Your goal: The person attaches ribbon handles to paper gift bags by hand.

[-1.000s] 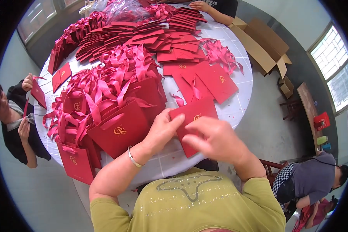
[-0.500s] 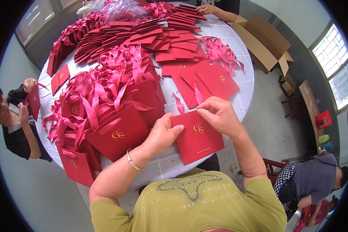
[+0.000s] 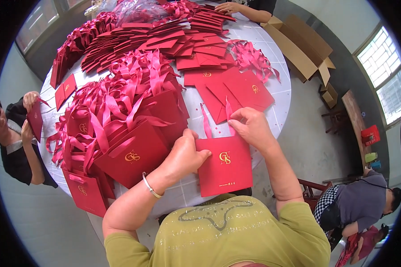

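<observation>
A red paper gift bag (image 3: 225, 175) with a gold emblem is in front of me, over the near table edge. My left hand (image 3: 187, 153) grips its upper left corner, thumb on the front and fingers behind. Two pink ribbon ends (image 3: 206, 122) rise from the bag's top edge. Around the right one, my right hand (image 3: 253, 129) closes thumb and forefinger in a pinch. To the left stands a dense group of finished-looking red bags (image 3: 140, 153) with pink ribbon handles. Flat red bags (image 3: 249, 91) lie just beyond my right hand.
The round table (image 3: 278, 95) has a white cover. Stacked red bags (image 3: 116, 46) and loose pink ribbons (image 3: 254, 60) lie farther back. A co-worker at left holds a red bag (image 3: 34, 120); another person's hand (image 3: 229, 7) is at the far side. Open cardboard boxes (image 3: 305, 49) stand at right.
My right hand has gone from the bag's top edge up to the right ribbon. Both ribbon ends stand straighter and longer above the bag. The bag has shifted slightly toward me.
</observation>
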Motion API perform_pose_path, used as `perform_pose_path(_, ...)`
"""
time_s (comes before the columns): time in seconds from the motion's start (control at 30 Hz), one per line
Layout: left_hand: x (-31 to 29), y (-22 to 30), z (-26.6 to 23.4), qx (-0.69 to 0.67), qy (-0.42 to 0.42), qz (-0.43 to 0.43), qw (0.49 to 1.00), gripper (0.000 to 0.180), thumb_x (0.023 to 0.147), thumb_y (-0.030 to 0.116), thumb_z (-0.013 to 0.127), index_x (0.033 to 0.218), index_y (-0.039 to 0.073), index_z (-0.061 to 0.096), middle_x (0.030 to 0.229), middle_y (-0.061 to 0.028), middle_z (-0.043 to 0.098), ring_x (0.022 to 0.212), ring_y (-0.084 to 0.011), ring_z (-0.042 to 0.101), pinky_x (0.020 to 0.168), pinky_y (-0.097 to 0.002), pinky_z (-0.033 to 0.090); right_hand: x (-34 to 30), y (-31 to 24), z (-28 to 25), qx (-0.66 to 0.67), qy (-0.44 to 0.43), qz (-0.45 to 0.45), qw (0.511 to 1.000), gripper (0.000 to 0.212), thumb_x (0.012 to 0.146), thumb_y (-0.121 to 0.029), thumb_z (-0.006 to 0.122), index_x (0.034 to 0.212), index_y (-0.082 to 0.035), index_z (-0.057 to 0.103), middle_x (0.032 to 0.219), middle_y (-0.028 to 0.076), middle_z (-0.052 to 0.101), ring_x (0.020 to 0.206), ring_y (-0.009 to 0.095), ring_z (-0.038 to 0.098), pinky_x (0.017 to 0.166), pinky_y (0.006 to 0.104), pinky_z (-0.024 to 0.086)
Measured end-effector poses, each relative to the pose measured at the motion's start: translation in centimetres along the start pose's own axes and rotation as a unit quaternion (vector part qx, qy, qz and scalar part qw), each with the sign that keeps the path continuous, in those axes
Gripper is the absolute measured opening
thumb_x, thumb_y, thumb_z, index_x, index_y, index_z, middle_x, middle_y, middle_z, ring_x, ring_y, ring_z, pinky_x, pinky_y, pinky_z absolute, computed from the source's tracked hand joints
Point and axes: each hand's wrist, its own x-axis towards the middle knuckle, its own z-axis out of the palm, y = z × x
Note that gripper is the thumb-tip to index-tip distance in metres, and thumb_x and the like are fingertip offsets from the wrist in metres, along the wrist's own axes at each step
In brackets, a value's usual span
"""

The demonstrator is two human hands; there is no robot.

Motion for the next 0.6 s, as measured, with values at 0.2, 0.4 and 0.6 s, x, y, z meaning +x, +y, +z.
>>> perform_pose_path(0.2,-1.3,0.4,0.8,0.323,0.086,0.125,0.934,0.045,0.081,0.027,0.080,0.099,-0.004,0.052,0.073,-0.0204,0.064,0.069,-0.0360,0.070,0.055,-0.0431,0.055,-1.6,0.4,-1.4,0.107,-0.047,0.040,0.992,0.015,0.082,-0.012,0.074,0.090,0.000,0.073,0.083,0.009,0.068,0.072,0.017,0.067,0.065,0.0299,0.053)
perform_pose_path(0.4,-1.5,0.6,1.5,0.374,0.161,0.249,0.879,0.035,0.073,0.019,0.080,0.093,0.002,0.056,0.088,-0.0167,0.062,0.079,-0.0329,0.065,0.068,-0.0411,0.054,1.1,5.8,-2.9,0.142,0.134,0.053,0.979,0.009,0.084,-0.007,0.074,0.087,0.001,0.073,0.076,0.004,0.070,0.069,0.008,0.063,0.064,0.0245,0.051)
perform_pose_path(0.6,0.2,-0.5,2.8,0.313,0.125,0.412,0.847,0.039,0.071,-0.001,0.063,0.111,-0.004,0.062,0.111,-0.0178,0.064,0.093,-0.0310,0.059,0.086,-0.0425,0.048,8.8,14.4,-5.5,-0.140,0.170,-0.029,0.975,0.019,0.080,-0.012,0.072,0.098,-0.009,0.074,0.098,0.012,0.069,0.090,0.031,0.066,0.081,0.0405,0.053)
